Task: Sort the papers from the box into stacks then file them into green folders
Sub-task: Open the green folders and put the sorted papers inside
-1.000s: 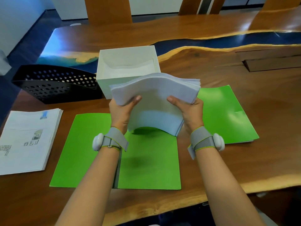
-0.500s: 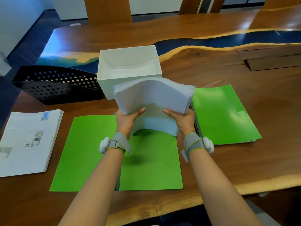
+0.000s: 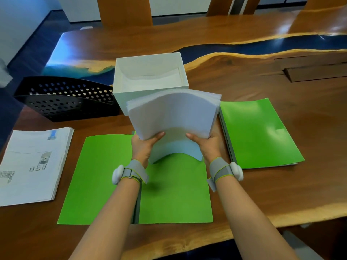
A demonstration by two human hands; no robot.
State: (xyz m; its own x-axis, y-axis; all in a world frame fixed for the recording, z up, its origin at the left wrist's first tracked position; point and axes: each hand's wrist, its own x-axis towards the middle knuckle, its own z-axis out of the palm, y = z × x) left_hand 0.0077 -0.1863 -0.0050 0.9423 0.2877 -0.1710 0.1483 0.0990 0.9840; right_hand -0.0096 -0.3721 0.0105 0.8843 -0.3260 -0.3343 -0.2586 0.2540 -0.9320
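An office meeting room is being suggested here. A long live-edge wooden table with a blue resin strip (image 3: 262, 77) is being flanked by tall wooden chair backs (image 3: 124, 10) along the top of the frame. Filing goods are being kept on it: a black perforated metal file rack (image 3: 65, 98) at the left, an open bright green card folder (image 3: 105, 175) low centre, a stack of printed white sheets (image 3: 33, 166) at the left edge, and a white square cardboard box (image 3: 150, 72) at centre.

My wrist gear: matching grey bands, white pucks.
My left wristband (image 3: 135, 172): grey fabric strap, lime-green edging, small metal loop, white rounded left puck (image 3: 118, 174) on its outer side, over the spine of the open green folder (image 3: 97, 181). My right wristband (image 3: 218, 169): same strap and edging, white right puck (image 3: 237, 170) outboard, loose strap tail (image 3: 211, 183) hanging, just past that folder's right edge. Forearms bare up to the bands.
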